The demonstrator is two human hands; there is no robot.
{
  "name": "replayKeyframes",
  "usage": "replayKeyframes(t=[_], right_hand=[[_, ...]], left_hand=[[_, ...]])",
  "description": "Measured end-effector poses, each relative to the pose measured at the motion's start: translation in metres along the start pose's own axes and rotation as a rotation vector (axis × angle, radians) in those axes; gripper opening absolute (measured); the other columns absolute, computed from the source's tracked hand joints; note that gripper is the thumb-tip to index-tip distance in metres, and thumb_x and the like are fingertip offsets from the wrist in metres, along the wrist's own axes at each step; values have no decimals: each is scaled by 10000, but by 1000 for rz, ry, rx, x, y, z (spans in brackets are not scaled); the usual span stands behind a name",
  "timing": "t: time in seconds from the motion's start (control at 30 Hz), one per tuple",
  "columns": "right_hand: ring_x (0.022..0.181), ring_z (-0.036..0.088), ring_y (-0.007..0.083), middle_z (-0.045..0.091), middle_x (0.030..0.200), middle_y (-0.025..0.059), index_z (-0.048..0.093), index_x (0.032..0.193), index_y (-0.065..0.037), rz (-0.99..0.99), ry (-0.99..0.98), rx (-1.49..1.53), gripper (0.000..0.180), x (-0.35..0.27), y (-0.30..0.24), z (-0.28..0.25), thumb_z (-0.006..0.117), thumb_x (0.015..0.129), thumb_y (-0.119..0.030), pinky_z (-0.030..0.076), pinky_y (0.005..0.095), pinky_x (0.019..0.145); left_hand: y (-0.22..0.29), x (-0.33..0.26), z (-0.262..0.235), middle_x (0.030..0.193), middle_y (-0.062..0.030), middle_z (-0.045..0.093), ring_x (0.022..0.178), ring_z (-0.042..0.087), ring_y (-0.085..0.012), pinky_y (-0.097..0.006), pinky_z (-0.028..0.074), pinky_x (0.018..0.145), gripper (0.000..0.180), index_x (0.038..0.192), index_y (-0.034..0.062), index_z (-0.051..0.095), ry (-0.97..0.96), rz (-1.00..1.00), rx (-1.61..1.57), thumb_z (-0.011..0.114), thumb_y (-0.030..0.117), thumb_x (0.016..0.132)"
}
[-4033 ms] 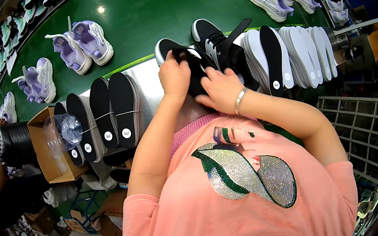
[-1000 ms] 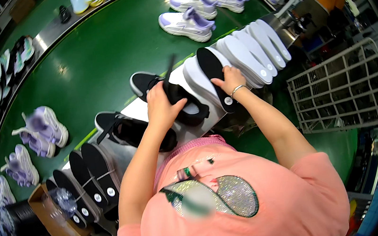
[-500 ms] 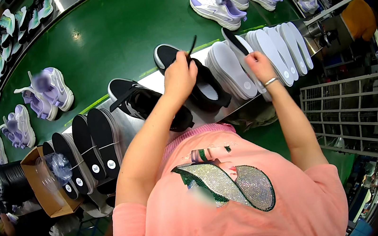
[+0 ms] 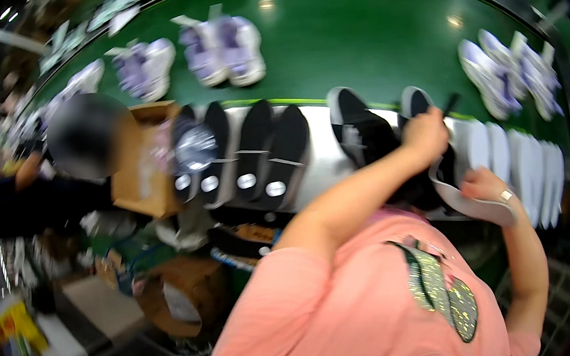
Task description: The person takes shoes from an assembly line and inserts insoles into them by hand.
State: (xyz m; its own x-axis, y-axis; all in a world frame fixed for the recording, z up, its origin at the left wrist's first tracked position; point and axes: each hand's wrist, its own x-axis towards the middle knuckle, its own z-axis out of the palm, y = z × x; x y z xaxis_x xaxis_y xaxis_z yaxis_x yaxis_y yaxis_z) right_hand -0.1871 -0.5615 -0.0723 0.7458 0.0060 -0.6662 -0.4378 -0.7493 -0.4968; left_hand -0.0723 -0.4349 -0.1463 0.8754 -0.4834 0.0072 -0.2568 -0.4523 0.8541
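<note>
My left hand (image 4: 428, 136) is closed on the upper of a black shoe (image 4: 416, 100), whose pale-edged toe points to the far side. A thin dark strip sticks out beside the fingers. In my right hand (image 4: 485, 185) is a bent insole (image 4: 474, 205), its pale side showing, with its front end at the shoe's opening. How far it reaches inside is hidden. To the left stands another black shoe (image 4: 356, 125), touched by neither hand. Stacked white insoles (image 4: 527, 171) lie to the right of my right hand. The picture is blurred by motion.
Bundled black insoles (image 4: 288, 150) lie along the metal ledge (image 4: 320, 162), beside an open cardboard box (image 4: 129, 188) with clear plastic. Beyond runs a green belt (image 4: 351, 25) carrying white-and-purple sneakers (image 4: 239, 51). A dark-clothed person (image 4: 28, 197) is at the far left.
My view has swung left, so everything sits further right in the picture. My right hand has brought the insole over to the shoe, and it now bends. My left hand stays on the shoe.
</note>
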Motion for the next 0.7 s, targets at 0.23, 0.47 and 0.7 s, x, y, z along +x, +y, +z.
replayKeyframes(t=[0.23, 0.47, 0.7], right_hand=[[345, 474, 155, 524, 474, 108, 544, 541, 31, -70, -15, 90, 193, -29, -17, -28, 498, 659, -115, 349, 256, 312], [730, 569, 350, 578, 768, 220, 596, 688, 17, 44, 248, -354, 216, 30, -52, 32, 547, 668, -192, 454, 421, 667], [748, 593, 278, 601, 816, 164, 636, 754, -32, 93, 157, -623, 149, -5, -69, 24, 544, 666, -111, 479, 332, 672]], left_hand=[[11, -14, -9, 642, -208, 560, 626, 556, -377, -459, 440, 591, 184, 809, -9, 455, 22, -45, -66, 541, 130, 726], [5, -16, -20, 612, -229, 555, 575, 556, -385, -480, 439, 545, 167, 793, -16, 456, 106, 118, 93, 480, 127, 709], [16, -14, -26, 679, -222, 571, 657, 554, -393, -458, 438, 619, 195, 837, -12, 469, -18, -10, 97, 496, 169, 770]])
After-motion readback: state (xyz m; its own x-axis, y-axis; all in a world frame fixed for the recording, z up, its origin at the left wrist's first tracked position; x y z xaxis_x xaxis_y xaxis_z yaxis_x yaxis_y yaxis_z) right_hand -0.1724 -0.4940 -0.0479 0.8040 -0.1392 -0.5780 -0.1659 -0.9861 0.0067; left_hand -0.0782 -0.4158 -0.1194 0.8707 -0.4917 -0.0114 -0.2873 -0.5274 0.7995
